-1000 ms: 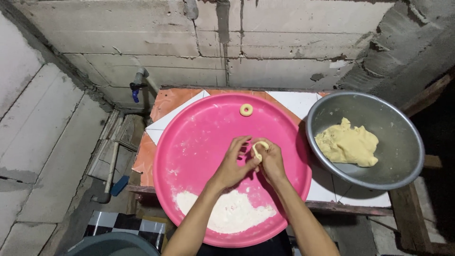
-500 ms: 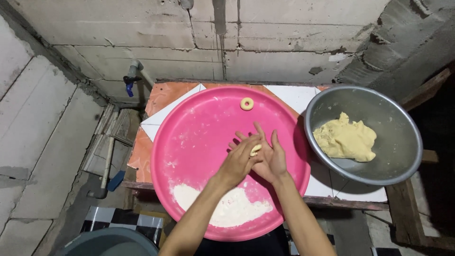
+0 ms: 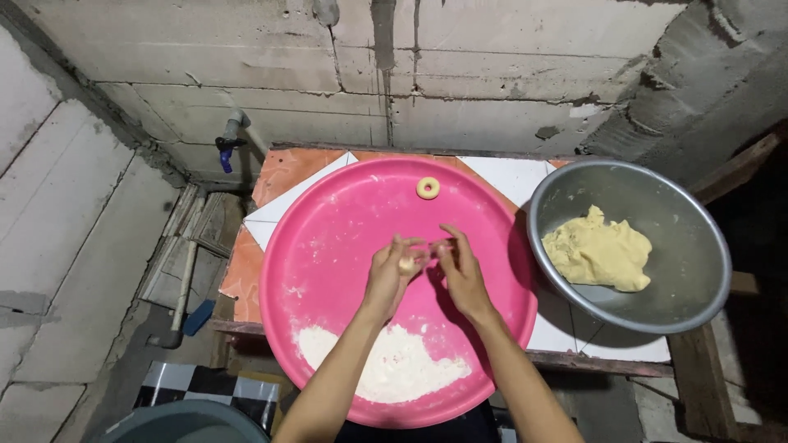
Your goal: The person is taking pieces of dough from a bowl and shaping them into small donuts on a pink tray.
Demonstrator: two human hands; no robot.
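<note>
Two hands: left hand (image 3: 392, 275) and right hand (image 3: 460, 271) meet over the round pink plastic tray (image 3: 328, 246).
Left hand: fingers curled, pinching a small pale lump of dough (image 3: 405, 264).
Right hand: fingers loosely bent, fingertips at the lump; whether it grips cannot be told.
Tray contents: dough ring (image 3: 427, 188) near far rim; white flour heap (image 3: 386, 365) at near edge.
Desk (image 3: 287, 176): tiled, orange and white; round metal bowl (image 3: 698, 271) of yellow dough (image 3: 599, 252) on its right.

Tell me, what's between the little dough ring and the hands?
Nothing. In the head view, only bare pink tray lies between the dough ring and the left hand and right hand, which hold a small dough piece.
</note>
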